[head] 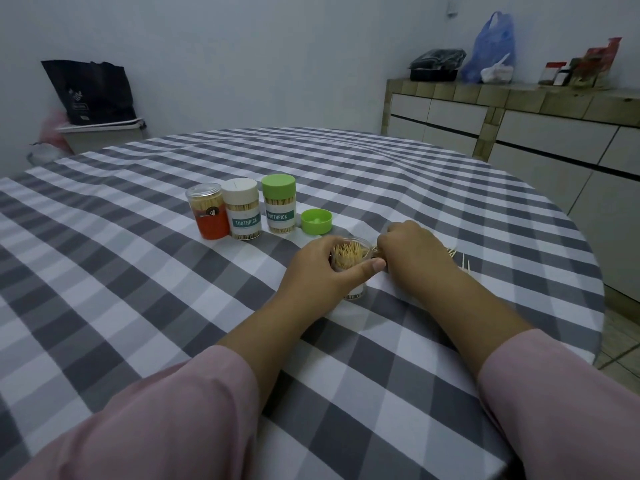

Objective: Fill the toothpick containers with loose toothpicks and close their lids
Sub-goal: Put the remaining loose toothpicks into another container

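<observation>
Open container [349, 259] upright on table [138, 271], gripped by left hand [322, 271]; right hand [410, 249] touching its right rim, fingers curled, contents unclear; loose toothpicks [457, 258] just rightward, nearest right hand.

Tablecloth [138, 271]: grey and white check. Jar [209, 216] at left of row: clear lid, red label with small dark mark. Middle jar [243, 210]: cream lid, white label, teal band with white lettering. Third jar [280, 204]: green lid, same white and teal label. Loose lid [316, 221]: bright green. Toothpicks [349, 255] in the open jar: pale tan. Sleeves [180, 420]: light pink. Bag [491, 46] on counter: blue. Bag [91, 91] at far left: black.
</observation>
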